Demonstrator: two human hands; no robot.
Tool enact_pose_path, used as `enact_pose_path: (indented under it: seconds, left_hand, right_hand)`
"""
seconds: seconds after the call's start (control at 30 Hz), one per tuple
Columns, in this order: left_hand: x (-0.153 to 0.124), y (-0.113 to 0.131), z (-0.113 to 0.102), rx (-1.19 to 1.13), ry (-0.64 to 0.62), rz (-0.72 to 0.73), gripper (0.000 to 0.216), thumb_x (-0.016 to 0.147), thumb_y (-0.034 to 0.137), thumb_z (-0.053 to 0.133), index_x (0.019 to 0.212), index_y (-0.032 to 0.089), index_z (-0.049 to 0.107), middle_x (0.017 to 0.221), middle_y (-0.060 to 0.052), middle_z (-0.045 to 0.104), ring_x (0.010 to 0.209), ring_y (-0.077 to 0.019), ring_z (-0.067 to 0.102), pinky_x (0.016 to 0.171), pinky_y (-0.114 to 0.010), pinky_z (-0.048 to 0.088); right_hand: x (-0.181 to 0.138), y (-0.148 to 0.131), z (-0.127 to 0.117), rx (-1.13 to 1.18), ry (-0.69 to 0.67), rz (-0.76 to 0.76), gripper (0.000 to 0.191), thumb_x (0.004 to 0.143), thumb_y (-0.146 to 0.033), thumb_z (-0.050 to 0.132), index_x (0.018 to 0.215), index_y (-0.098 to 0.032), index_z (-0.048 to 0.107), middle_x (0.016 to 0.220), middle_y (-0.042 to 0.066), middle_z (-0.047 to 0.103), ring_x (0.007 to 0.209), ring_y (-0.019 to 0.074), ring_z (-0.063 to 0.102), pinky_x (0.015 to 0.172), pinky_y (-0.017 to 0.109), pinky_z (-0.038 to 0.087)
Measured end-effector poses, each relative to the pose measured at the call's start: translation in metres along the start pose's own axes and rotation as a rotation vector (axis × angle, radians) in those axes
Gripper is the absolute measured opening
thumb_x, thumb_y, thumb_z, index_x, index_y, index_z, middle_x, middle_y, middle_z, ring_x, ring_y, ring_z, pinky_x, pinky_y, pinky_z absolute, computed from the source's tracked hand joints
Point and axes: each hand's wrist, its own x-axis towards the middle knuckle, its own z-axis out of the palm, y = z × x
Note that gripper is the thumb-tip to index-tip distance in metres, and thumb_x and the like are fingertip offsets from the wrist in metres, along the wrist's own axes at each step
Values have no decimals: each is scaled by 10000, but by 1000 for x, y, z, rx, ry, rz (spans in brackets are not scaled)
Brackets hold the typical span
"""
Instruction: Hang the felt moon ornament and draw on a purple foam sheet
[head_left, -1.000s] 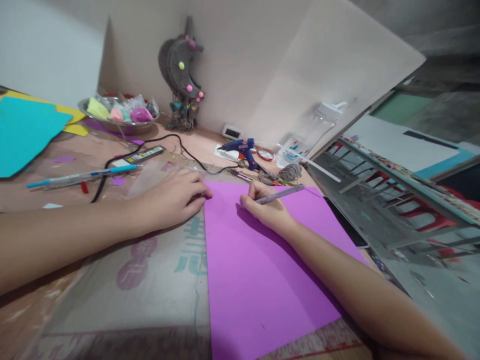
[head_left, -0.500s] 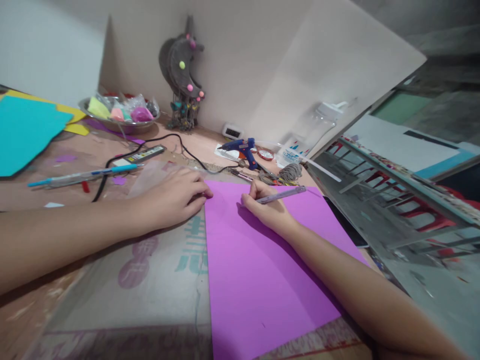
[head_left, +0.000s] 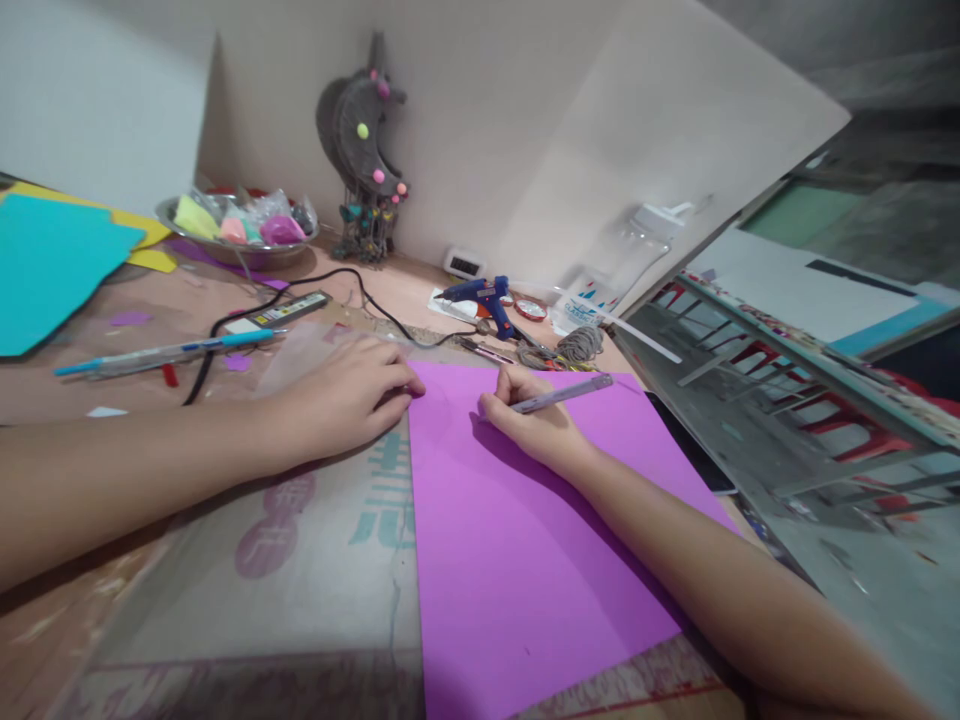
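Note:
A purple sheet of paper [head_left: 525,540] lies in front of me over a printed plastic sheet [head_left: 300,600]. My right hand [head_left: 532,410] rests on its upper part, fingers closed around a pen [head_left: 562,393]. The pen slants, its back end pointing right; its tip is hidden behind the fingers. A faint curved line shows on the paper left of that hand. My left hand [head_left: 356,390] lies flat and open, palm down, on the plastic sheet, with its fingertips touching the paper's upper left edge.
Behind the paper lie a blue glue gun [head_left: 484,300], grey cord [head_left: 580,344] and a small digital clock [head_left: 465,263]. A metal bowl [head_left: 236,247] of bagged clay and a grey moon ornament [head_left: 352,140] stand farther back. Left are a blue pen [head_left: 165,352] and turquoise sheet [head_left: 60,270].
My right hand and the pen have shifted very slightly left and down on the purple paper. My left hand stays in place.

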Motion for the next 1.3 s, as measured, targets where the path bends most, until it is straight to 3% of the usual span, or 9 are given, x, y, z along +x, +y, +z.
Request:
enact_pose_path:
  seconds: [0.13, 0.37, 0.73, 0.97, 1.17, 1.3]
  left_hand:
    - [0, -1, 1, 8, -1, 0, 317, 957, 304, 484, 1065, 207, 766, 997, -86, 665, 1010, -271, 608, 973, -455, 474]
    - [-1, 0, 1, 22, -4, 3, 316, 965, 286, 474, 1059, 199, 763, 994, -87, 660, 1008, -272, 606, 974, -456, 470]
    - [0, -1, 1, 28, -6, 14, 319, 971, 279, 471, 1068, 192, 763, 998, -85, 661, 1014, -266, 605, 975, -441, 469]
    - [-1, -1, 2, 40, -7, 6, 310, 976, 272, 485, 1089, 199, 764, 1025, -89, 672, 1049, -276, 602, 977, -456, 468]
    - [-1, 0, 2, 18, -23, 3, 299, 983, 241, 481, 1098, 179, 750, 1064, -102, 675, 1083, -283, 595, 974, -474, 478]
    - [-2, 1, 2, 20, 8, 27, 280, 990, 218, 482, 1082, 179, 744, 1066, -100, 668, 1078, -275, 596, 971, -470, 477]
  right_hand:
    - [2, 1, -1, -19, 29, 5, 292, 740, -348, 614, 617, -253, 366, 525, -71, 398, 511, 97, 361, 495, 242, 285]
    - [-8, -7, 1, 51, -104, 1, 322, 780, -344, 634, 638, -251, 360, 524, -82, 380, 499, 88, 337, 486, 236, 260]
    - [-10, -9, 3, 84, -145, 13, 310, 772, -346, 641, 635, -249, 380, 515, -87, 374, 488, 84, 325, 477, 234, 248]
    - [1, 0, -2, 14, 56, 22, 300, 745, -339, 624, 619, -253, 365, 532, -69, 418, 506, 98, 376, 493, 243, 289]
    - [-2, -4, -2, 101, -32, 12, 313, 815, -379, 640, 680, -254, 388, 532, -76, 458, 467, 98, 392, 473, 243, 299]
    - [5, -12, -18, 19, 100, -79, 198, 873, -388, 634, 811, -230, 533, 662, -34, 588, 552, 129, 520, 525, 257, 394]
